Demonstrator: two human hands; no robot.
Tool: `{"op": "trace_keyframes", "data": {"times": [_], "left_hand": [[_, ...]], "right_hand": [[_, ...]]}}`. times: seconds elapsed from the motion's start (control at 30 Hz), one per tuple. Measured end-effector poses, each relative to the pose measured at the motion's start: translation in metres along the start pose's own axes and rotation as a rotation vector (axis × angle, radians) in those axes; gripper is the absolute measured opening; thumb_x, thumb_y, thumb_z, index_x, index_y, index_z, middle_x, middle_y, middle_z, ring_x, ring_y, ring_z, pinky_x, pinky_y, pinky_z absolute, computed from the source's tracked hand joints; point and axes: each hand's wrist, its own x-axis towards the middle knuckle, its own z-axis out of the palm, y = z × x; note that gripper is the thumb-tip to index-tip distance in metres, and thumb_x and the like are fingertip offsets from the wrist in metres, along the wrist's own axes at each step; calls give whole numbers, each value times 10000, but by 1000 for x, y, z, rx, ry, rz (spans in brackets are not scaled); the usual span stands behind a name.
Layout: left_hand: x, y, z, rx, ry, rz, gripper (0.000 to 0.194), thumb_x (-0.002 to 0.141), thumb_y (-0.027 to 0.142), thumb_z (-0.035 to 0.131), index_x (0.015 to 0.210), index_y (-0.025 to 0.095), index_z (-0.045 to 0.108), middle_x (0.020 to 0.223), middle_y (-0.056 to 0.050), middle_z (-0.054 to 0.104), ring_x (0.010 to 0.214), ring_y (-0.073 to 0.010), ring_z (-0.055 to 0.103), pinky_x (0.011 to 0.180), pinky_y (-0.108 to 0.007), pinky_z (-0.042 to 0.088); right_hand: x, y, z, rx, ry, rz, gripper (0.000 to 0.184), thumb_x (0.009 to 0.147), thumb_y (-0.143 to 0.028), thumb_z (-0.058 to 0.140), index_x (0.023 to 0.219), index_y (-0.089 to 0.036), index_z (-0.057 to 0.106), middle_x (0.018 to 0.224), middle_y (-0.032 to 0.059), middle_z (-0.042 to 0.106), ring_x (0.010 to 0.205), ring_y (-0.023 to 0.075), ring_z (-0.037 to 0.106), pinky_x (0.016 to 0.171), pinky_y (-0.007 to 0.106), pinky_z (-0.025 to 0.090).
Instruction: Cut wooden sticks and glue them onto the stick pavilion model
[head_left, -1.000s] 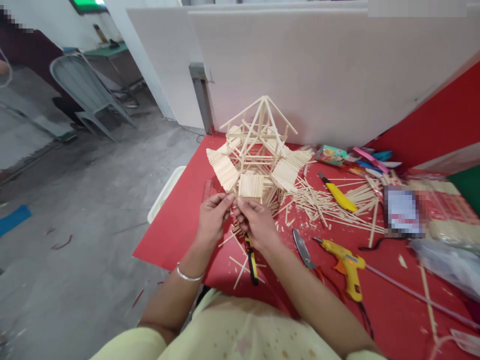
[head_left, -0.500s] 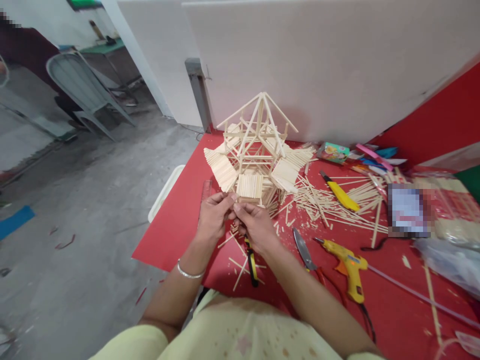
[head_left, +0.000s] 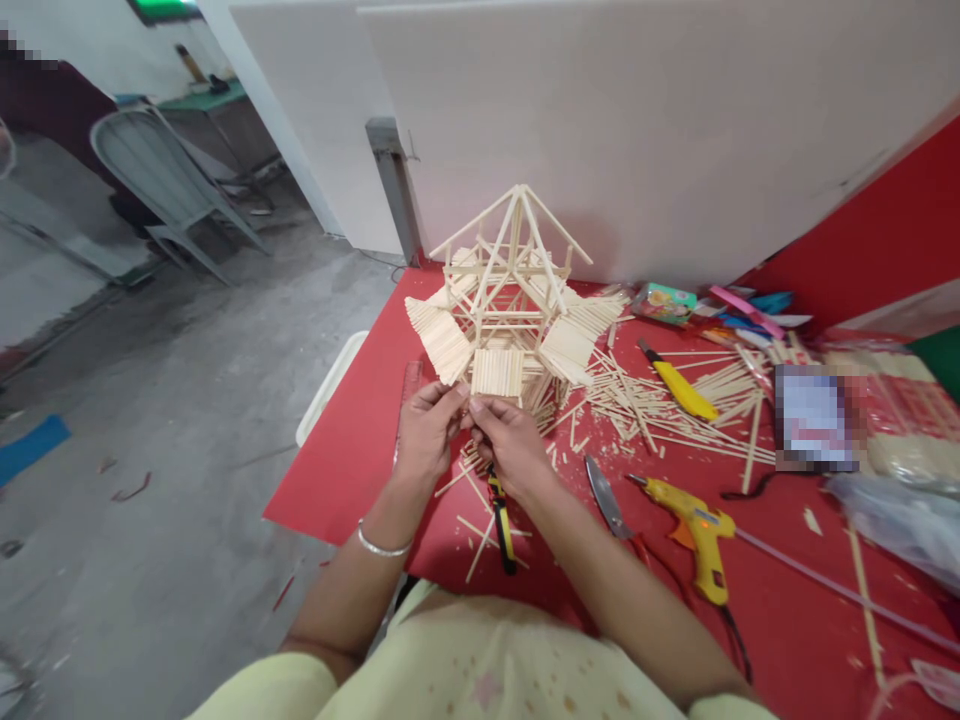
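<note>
Red table, stick model point(head_left: 499, 371) just beyond both hands' fingers point(head_left: 459, 393).

You are working in what is looking like a small craft workshop: loose sticks point(head_left: 637, 400) are littering your red bench point(head_left: 330, 450), a glue gun point(head_left: 701, 530) lying on its right side.

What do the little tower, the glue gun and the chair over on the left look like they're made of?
Tower: likely bare wood, matt; pale, slim sticks.
Glue gun: probably hard plastic; bright yellow, moulded-looking body.
Chair: perhaps moulded plastic; grey, with smooth curves.
</note>
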Motion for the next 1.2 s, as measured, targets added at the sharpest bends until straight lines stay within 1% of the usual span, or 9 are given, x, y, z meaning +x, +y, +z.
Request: {"op": "trace_keyframes", "data": {"times": [0.1, 0.37, 0.53, 0.6, 0.67, 0.87, 1.07, 1.2], "left_hand": [[1, -1, -2, 9, 9, -1, 288, 663, 275, 842, 666, 139, 588, 486, 49, 536, 406, -50, 483, 387, -149, 293], [4, -5, -4, -10, 2, -6, 275, 664, 277, 845, 704, 139, 611, 518, 46, 554, 415, -54, 492, 399, -159, 336], [2, -3, -1, 1, 3, -15, 277, 659, 285, 841, 696, 144, 607, 536, 38, 576, 419, -67, 504, 417, -187, 413], [2, -2, -1, 5, -4, -22, 270, 668, 285, 832, 694, 148, 600, 531, 38, 574, 421, -71, 505, 421, -195, 423], [2, -3, -2, 17, -4, -24, 259, 676, 279, 822, 693, 149, 598, 522, 40, 567, 421, -66, 499, 415, -184, 399], [3, -4, -7, 81, -4, -20, 233, 695, 287, 795, 697, 138, 616, 509, 39, 556, 400, -36, 443, 371, -152, 262], [4, -4, -9, 58, -38, -64, 212, 709, 274, 776, 720, 131, 621, 482, 53, 516, 376, -29, 386, 351, -149, 220], [5, -3, -10, 25, -49, -123, 244, 680, 286, 797, 766, 132, 627, 484, 58, 506, 374, -35, 392, 343, -148, 215]], "right_hand": [[0, 1, 0, -1, 0, -1, 366, 645, -498, 844, 742, -182, 688, 632, -37, 624, 473, 42, 381, 380, 174, 215], [2, 3, -1, -8, -7, 0, 361, 649, -490, 844, 749, -179, 691, 628, -37, 621, 467, 40, 381, 373, 167, 215], [2, 3, -2, -10, -8, 6, 340, 671, -482, 832, 747, -184, 687, 627, -38, 619, 461, 41, 368, 369, 176, 200], [2, 3, -2, -9, -10, 6, 339, 672, -482, 832, 745, -185, 685, 629, -39, 616, 469, 43, 369, 373, 174, 202], [2, 3, -1, -8, -11, 4, 346, 664, -484, 836, 737, -184, 681, 631, -40, 612, 476, 43, 367, 377, 170, 204], [1, 2, 0, -12, -6, -4, 363, 649, -495, 841, 742, -182, 684, 643, -31, 615, 497, 49, 384, 386, 162, 220], [2, 2, 0, -28, -28, -13, 358, 679, -496, 824, 685, -173, 668, 589, -23, 603, 471, 46, 359, 385, 169, 202], [2, 2, 1, -36, -36, -24, 356, 684, -497, 817, 670, -176, 665, 606, -16, 627, 480, 51, 378, 389, 176, 211]]}}
